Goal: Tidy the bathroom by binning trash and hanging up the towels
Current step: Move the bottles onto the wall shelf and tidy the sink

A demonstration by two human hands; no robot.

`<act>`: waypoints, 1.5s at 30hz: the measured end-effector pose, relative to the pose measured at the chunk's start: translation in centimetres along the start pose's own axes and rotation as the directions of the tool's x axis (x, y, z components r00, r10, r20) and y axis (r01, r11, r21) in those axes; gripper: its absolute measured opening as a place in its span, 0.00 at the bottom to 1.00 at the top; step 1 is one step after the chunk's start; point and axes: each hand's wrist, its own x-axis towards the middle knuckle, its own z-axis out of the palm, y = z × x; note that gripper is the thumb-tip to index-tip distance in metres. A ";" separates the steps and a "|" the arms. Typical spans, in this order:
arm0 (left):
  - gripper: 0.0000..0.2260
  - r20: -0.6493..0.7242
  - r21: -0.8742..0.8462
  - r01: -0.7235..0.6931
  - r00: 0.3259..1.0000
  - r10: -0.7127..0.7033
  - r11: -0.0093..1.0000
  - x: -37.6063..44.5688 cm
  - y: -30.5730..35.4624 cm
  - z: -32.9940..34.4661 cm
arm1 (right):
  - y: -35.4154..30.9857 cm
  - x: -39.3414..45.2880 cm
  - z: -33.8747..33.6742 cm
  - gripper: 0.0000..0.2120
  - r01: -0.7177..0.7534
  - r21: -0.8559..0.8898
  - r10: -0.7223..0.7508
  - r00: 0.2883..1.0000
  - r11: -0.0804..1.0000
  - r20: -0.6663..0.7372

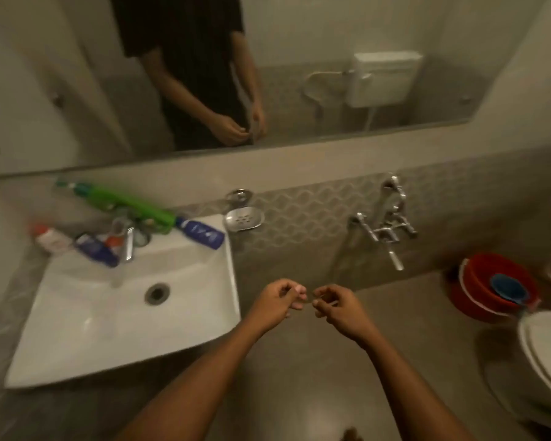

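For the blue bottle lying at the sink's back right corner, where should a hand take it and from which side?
Grip the blue bottle around its wide body, coming from above and the right. It lies on its side on the sink rim, its narrow cap end pointing at the green bottle, and its right end is free. Both hands hold nothing.
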 end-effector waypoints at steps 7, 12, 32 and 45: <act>0.09 -0.236 -0.115 0.088 0.965 -0.114 0.989 -3.8 -4.0 -7.3 | -5.6 3.8 7.2 0.07 0.118 -0.042 -0.105 0.965 0.992 0.242; 0.09 -0.349 -0.194 0.129 0.918 -0.191 0.973 -4.0 -4.8 -9.5 | -7.7 6.6 8.6 0.06 0.145 -0.047 -0.119 0.925 0.988 0.360; 0.24 -0.607 0.325 0.172 0.792 0.066 0.930 1.6 -7.6 -20.3 | -16.4 16.7 15.1 0.21 0.345 -0.080 -0.331 0.931 0.935 0.154; 0.40 -0.277 0.848 0.188 0.954 0.112 0.495 4.0 -12.0 -27.1 | -21.0 20.5 22.8 0.31 0.233 -0.749 -0.222 0.968 0.620 0.117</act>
